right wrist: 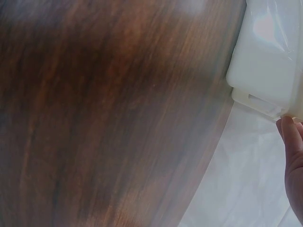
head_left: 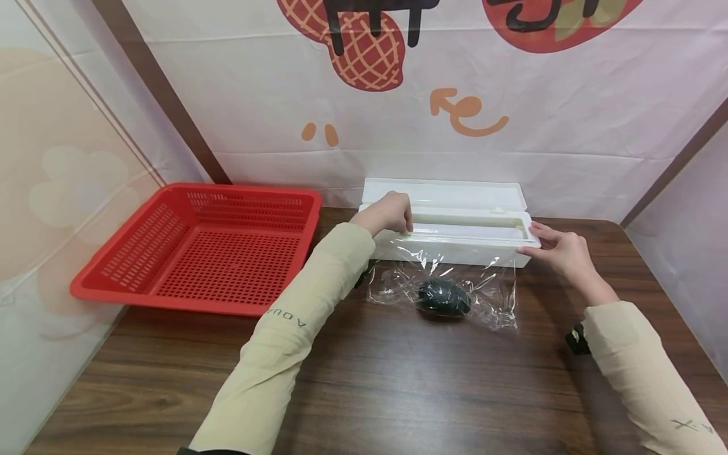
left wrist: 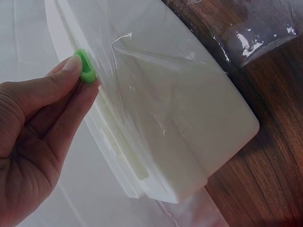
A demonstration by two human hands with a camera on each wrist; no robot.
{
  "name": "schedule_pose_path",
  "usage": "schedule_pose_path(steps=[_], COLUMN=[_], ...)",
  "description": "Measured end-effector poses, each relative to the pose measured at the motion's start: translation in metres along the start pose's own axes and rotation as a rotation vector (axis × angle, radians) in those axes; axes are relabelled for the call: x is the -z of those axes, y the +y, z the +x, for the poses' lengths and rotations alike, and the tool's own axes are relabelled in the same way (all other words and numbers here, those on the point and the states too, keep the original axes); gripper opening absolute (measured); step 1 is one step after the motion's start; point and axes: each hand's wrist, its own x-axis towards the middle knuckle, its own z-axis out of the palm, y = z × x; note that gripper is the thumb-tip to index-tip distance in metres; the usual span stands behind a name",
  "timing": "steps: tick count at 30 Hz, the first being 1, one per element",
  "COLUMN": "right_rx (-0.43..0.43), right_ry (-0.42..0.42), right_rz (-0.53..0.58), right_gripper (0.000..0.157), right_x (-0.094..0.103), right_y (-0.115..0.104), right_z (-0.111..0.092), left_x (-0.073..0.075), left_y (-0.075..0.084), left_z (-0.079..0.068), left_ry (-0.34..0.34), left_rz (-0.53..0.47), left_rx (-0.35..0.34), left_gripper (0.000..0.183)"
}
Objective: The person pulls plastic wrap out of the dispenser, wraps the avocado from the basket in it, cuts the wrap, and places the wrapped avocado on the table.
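Observation:
A long white cling film dispenser (head_left: 514,256) stands at the back of the table, its lid (head_left: 449,191) raised. Clear film (head_left: 495,306) hangs over its front wall and spreads onto the wood. Under or within that film sits a dark, glossy oval thing (head_left: 445,297). Thumb and fingers of my left hand (head_left: 391,212) pinch a small green slide cutter (left wrist: 88,76) at the dispenser's edge, toward its left end. My right hand (head_left: 569,256) grips the right end, thumb low at the front corner; the right wrist view shows only its fingertips (right wrist: 289,125) at the dispenser's corner.
A red perforated plastic basket (head_left: 196,306) stands at the left. Behind the table (head_left: 432,392) hangs a printed white cloth (head_left: 244,82), close behind the dispenser. More pale cloth walls rise at both sides.

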Motion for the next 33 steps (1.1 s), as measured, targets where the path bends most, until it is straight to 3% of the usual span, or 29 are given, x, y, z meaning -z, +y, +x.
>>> schedule_pose_path(steps=[33], right_rx=[0.043], right_ry=[0.02], right_rz=[0.043], right_gripper=[0.055], right_x=[-0.0033], right_y=[0.0053], right_z=[0.0019], left_x=[0.0017], left_y=[-0.0097], left_z=[-0.0026], left_ry=[0.005], left_rz=[0.004], left_rx=[0.0], left_gripper=[0.008])
